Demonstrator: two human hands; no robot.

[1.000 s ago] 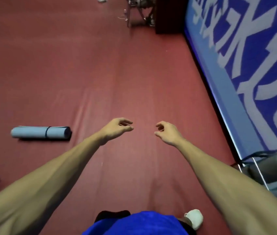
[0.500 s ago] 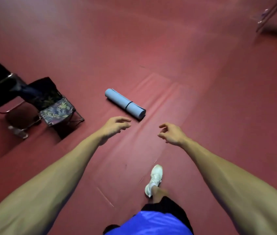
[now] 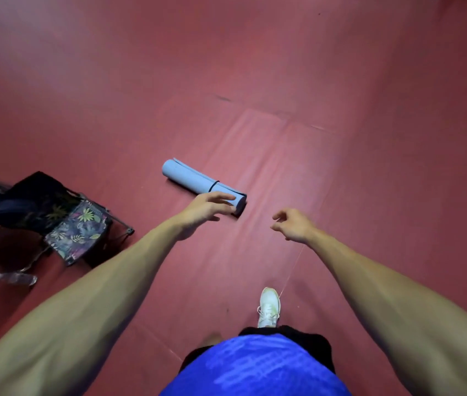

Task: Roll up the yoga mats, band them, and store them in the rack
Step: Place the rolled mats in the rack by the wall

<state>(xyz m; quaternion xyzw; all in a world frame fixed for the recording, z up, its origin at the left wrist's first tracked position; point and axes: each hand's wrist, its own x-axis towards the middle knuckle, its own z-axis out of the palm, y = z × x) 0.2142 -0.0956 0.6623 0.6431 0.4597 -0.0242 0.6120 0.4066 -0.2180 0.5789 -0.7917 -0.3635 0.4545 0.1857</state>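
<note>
A light blue yoga mat [image 3: 192, 180] lies rolled up on the red floor, with a thin black band [image 3: 214, 186] round its middle. My left hand [image 3: 208, 207] hovers over the roll's near end with loosely spread fingers and holds nothing; whether it touches the mat I cannot tell. To the right of the roll, my right hand [image 3: 292, 225] hangs in the air with fingers loosely curled and nothing in it. No rack is in view.
A dark folding chair with a leaf-patterned cushion [image 3: 77, 230] stands at the left, a plastic bottle [image 3: 16, 279] on the floor beneath it. My white shoe [image 3: 268, 305] steps forward at the bottom centre. The red floor [image 3: 341, 81] stretches away ahead and to the right.
The view swung left, away from the blue wall and the rack with grey mats. The blue roll came nearer, and my left hand now reaches over its near end.
</note>
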